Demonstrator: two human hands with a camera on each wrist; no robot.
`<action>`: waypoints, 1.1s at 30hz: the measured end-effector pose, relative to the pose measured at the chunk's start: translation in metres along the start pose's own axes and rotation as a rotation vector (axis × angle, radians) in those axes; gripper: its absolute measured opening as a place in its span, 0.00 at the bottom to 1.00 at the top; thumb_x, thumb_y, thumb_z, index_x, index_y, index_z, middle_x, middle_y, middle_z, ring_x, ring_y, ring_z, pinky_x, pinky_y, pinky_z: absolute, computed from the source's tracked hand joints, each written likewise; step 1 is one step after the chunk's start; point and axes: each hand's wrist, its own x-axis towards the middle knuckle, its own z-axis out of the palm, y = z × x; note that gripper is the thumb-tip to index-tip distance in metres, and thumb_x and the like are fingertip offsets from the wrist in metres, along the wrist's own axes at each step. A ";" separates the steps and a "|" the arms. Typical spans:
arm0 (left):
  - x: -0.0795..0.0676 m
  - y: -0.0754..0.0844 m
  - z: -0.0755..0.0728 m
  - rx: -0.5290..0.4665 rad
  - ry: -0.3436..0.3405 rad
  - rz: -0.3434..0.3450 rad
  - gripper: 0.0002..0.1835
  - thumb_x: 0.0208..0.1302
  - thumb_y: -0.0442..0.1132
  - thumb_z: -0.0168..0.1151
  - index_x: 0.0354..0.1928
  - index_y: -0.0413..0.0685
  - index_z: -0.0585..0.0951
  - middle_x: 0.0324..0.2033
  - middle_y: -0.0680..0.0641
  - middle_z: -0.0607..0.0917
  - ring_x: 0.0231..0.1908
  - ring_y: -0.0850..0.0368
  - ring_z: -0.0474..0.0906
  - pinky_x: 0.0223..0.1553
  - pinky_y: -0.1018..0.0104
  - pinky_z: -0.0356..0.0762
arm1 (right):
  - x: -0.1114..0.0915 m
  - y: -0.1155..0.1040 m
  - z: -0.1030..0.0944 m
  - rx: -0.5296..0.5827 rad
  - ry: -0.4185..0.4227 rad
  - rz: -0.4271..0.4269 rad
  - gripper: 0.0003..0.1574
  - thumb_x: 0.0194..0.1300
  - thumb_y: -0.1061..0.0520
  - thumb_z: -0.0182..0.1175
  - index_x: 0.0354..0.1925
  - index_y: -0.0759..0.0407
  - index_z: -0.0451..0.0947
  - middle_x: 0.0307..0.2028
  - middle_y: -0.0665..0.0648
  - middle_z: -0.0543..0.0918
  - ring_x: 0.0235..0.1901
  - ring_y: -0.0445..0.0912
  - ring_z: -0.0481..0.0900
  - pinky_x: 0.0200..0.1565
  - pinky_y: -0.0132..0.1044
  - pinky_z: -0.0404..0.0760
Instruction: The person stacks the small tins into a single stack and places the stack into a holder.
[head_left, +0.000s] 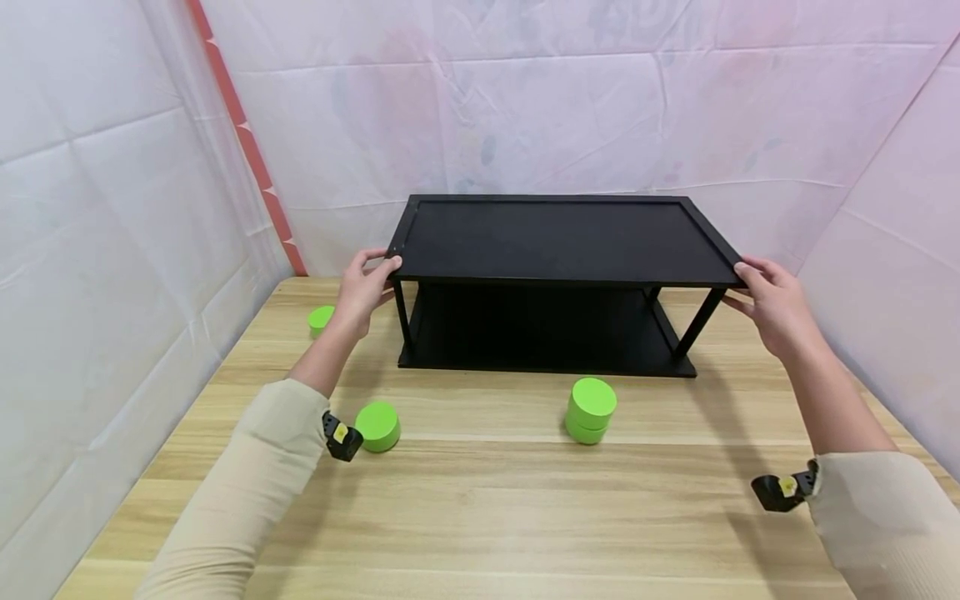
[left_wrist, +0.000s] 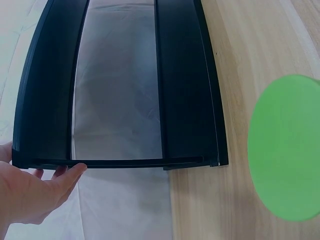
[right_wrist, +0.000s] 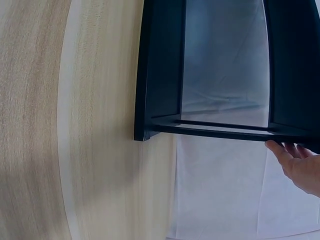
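Note:
A black two-tier shelf [head_left: 547,242], with thin posts between its upper and lower panels, stands at the back of the wooden table. My left hand [head_left: 363,292] grips the left edge of the upper panel, thumb on top and fingers underneath. At the opposite end, the right hand [head_left: 776,304] holds the right edge the same way. Both wrist views show the shelf's open side, with the left hand [left_wrist: 40,192] and the right hand [right_wrist: 302,172] at the upper panel's corners. Whether the lower panel touches the table cannot be told.
Two green round blocks are stacked [head_left: 592,404] in front of the shelf. One green disc [head_left: 378,426] lies beside the left wrist camera, and another [head_left: 321,319] sits farther back, partly behind the left arm. White sheeting [head_left: 525,108] walls the table's back and sides.

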 end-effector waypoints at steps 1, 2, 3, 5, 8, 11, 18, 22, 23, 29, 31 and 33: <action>0.000 0.000 0.000 -0.001 -0.003 0.001 0.24 0.65 0.42 0.55 0.61 0.46 0.65 0.50 0.41 0.72 0.49 0.47 0.72 0.54 0.56 0.68 | 0.000 0.000 0.000 0.000 -0.002 0.002 0.17 0.64 0.61 0.56 0.49 0.64 0.64 0.35 0.51 0.77 0.35 0.38 0.78 0.39 0.31 0.79; 0.000 0.000 -0.001 -0.002 -0.003 0.002 0.24 0.65 0.42 0.55 0.62 0.46 0.65 0.50 0.41 0.72 0.49 0.47 0.72 0.54 0.56 0.68 | 0.001 0.000 0.000 0.001 -0.003 0.003 0.17 0.64 0.61 0.56 0.49 0.64 0.63 0.35 0.51 0.77 0.35 0.38 0.78 0.39 0.31 0.79; 0.000 0.000 -0.001 -0.005 -0.003 0.002 0.24 0.65 0.42 0.55 0.62 0.46 0.65 0.50 0.41 0.72 0.49 0.47 0.72 0.54 0.56 0.68 | 0.001 0.000 0.001 0.003 -0.004 0.005 0.17 0.64 0.61 0.56 0.49 0.64 0.63 0.35 0.51 0.77 0.35 0.38 0.78 0.39 0.31 0.79; -0.001 0.001 -0.001 -0.003 -0.004 0.002 0.24 0.65 0.42 0.55 0.62 0.46 0.65 0.50 0.41 0.72 0.49 0.47 0.72 0.54 0.56 0.68 | 0.002 0.000 0.001 0.010 -0.005 0.008 0.16 0.64 0.61 0.55 0.49 0.64 0.64 0.35 0.51 0.77 0.34 0.39 0.78 0.38 0.31 0.79; 0.000 0.001 -0.002 -0.006 -0.003 0.001 0.24 0.65 0.42 0.55 0.62 0.46 0.65 0.50 0.40 0.72 0.49 0.47 0.72 0.54 0.56 0.68 | 0.004 0.000 0.002 0.036 -0.006 0.013 0.13 0.65 0.62 0.55 0.47 0.63 0.66 0.34 0.52 0.77 0.33 0.39 0.79 0.38 0.32 0.80; -0.001 0.001 -0.002 -0.003 -0.007 -0.002 0.25 0.65 0.42 0.55 0.62 0.46 0.65 0.51 0.40 0.71 0.50 0.46 0.71 0.54 0.56 0.68 | 0.005 0.000 0.002 0.065 -0.007 0.021 0.09 0.65 0.64 0.53 0.44 0.62 0.68 0.34 0.53 0.77 0.33 0.40 0.79 0.36 0.32 0.80; -0.003 0.001 -0.004 0.010 -0.007 -0.006 0.25 0.66 0.43 0.55 0.63 0.47 0.64 0.53 0.40 0.70 0.51 0.46 0.71 0.55 0.56 0.67 | 0.006 0.000 0.002 0.110 -0.011 0.043 0.05 0.66 0.65 0.52 0.41 0.62 0.71 0.33 0.53 0.77 0.32 0.41 0.79 0.36 0.33 0.80; -0.002 0.001 -0.004 0.009 -0.003 -0.005 0.25 0.65 0.43 0.55 0.63 0.47 0.64 0.53 0.40 0.70 0.52 0.46 0.70 0.55 0.55 0.67 | 0.007 0.000 0.003 0.114 -0.011 0.044 0.05 0.66 0.66 0.52 0.41 0.62 0.71 0.33 0.54 0.77 0.32 0.41 0.79 0.36 0.33 0.80; -0.002 0.001 -0.005 0.009 -0.002 -0.006 0.25 0.65 0.43 0.55 0.63 0.47 0.64 0.53 0.40 0.70 0.52 0.46 0.70 0.55 0.55 0.67 | 0.008 0.000 0.003 0.113 -0.011 0.044 0.05 0.66 0.66 0.52 0.41 0.62 0.71 0.33 0.54 0.77 0.32 0.41 0.79 0.36 0.33 0.80; -0.001 0.000 -0.007 0.001 0.000 -0.004 0.25 0.65 0.43 0.55 0.62 0.47 0.64 0.52 0.40 0.71 0.50 0.46 0.71 0.54 0.56 0.68 | 0.010 0.000 0.004 0.103 -0.009 0.050 0.06 0.66 0.65 0.52 0.42 0.62 0.70 0.34 0.53 0.76 0.33 0.40 0.79 0.36 0.33 0.80; -0.001 0.000 -0.007 0.000 0.002 -0.004 0.25 0.65 0.43 0.55 0.62 0.46 0.64 0.52 0.40 0.71 0.50 0.46 0.71 0.54 0.55 0.68 | 0.010 0.000 0.005 0.099 -0.008 0.053 0.07 0.66 0.65 0.53 0.43 0.62 0.69 0.35 0.53 0.76 0.33 0.40 0.78 0.36 0.33 0.80; 0.000 0.000 -0.008 0.001 0.003 -0.005 0.25 0.65 0.43 0.55 0.62 0.47 0.64 0.52 0.40 0.71 0.49 0.47 0.72 0.54 0.55 0.68 | 0.011 0.000 0.006 0.094 -0.006 0.055 0.08 0.66 0.65 0.53 0.44 0.62 0.68 0.35 0.53 0.76 0.33 0.40 0.78 0.36 0.32 0.80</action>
